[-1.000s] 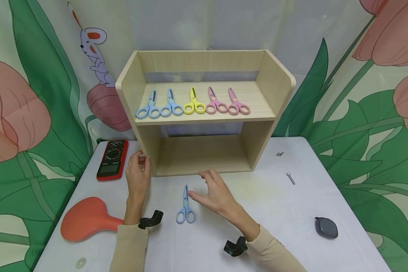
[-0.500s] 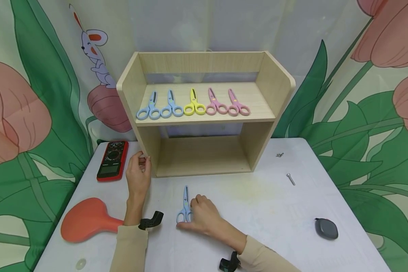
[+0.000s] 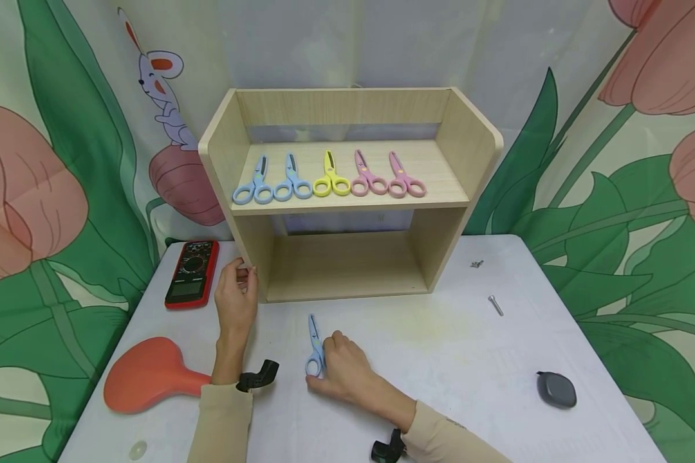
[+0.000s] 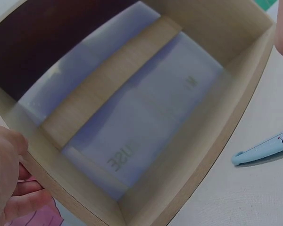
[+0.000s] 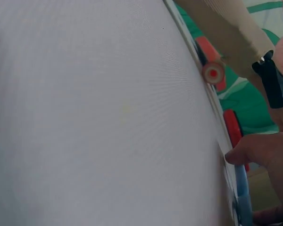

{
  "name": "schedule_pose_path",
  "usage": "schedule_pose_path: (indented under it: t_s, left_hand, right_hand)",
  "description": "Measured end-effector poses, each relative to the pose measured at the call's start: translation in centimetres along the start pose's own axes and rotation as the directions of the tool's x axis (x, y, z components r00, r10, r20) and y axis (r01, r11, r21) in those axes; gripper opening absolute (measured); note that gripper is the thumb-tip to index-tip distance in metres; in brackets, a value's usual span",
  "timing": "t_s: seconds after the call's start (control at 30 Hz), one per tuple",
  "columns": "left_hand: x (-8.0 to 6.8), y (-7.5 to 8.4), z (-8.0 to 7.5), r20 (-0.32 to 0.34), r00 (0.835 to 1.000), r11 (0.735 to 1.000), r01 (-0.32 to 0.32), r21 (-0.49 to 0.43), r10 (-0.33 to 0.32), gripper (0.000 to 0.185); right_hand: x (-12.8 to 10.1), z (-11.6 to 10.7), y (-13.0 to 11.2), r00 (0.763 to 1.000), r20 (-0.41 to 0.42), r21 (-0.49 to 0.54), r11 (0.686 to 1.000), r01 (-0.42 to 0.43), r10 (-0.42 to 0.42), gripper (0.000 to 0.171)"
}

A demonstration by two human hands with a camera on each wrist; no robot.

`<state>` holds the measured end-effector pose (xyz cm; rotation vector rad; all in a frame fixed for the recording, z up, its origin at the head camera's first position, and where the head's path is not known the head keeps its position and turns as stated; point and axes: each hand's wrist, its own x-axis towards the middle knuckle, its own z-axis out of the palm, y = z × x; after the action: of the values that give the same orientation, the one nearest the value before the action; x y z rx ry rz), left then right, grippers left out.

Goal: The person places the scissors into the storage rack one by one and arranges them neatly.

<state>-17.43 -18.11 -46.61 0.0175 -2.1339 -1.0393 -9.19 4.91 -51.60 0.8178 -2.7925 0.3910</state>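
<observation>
Here, I log the table (image 3: 440, 347) first, then the shelf (image 3: 347, 193) standing at its rear. My left hand (image 3: 235, 296) grips the shelf's front left corner, fingers curled round the edge. Just in front of the shelf, my right hand (image 3: 342, 370) pinches the loops of the blue scissors (image 3: 315, 344) lying on the table, blades pointing toward the shelf.

Left hand (image 3: 235, 297) reached forward, forearm straight, fingers curled and thumb pressed at the tips, clamped on an edge ahead of them. Right hand (image 3: 343, 369) lay low, knuckles up, fingers bent inward, fingertips pinching something just left of them; beige sleeves covered both forearms.
</observation>
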Motion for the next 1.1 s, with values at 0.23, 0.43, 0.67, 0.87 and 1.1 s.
schedule_pose_path:
  t_s: [0.23,0.43,0.67,0.87,1.1]
  left_hand:
    - [0.0,-0.1,0.1,-0.001,1.000,1.000,-0.005,0.002,0.005,0.033]
    - [-0.1,0.0,0.0,0.002,1.000,1.000,0.001,0.007,-0.001,0.033]
    - [0.0,0.1,0.0,0.005,1.000,1.000,-0.001,0.004,0.001,0.032]
    - [0.0,0.0,0.0,-0.008,1.000,1.000,-0.017,0.000,0.017,0.032]
    - [-0.1,0.0,0.0,-0.005,1.000,1.000,-0.008,-0.017,0.007,0.032]
  right_hand:
    - [0.1,-1.2,0.9,0.994,0.104,0.258,0.965,-0.048,0.022,0.056]
    - [0.1,-3.7,1.9,0.998,-0.028,0.338,0.939,0.069,-0.063,0.057]
    - [0.6,-8.8,3.0,0.929,-0.325,0.289,0.917,0.275,-0.177,0.058]
    - [1.2,-14.1,4.7,0.890,-0.446,0.256,0.939,0.231,-0.098,0.059]
    - [1.9,-19.7,7.4,0.820,-0.570,0.207,0.975,0.074,0.059,0.055]
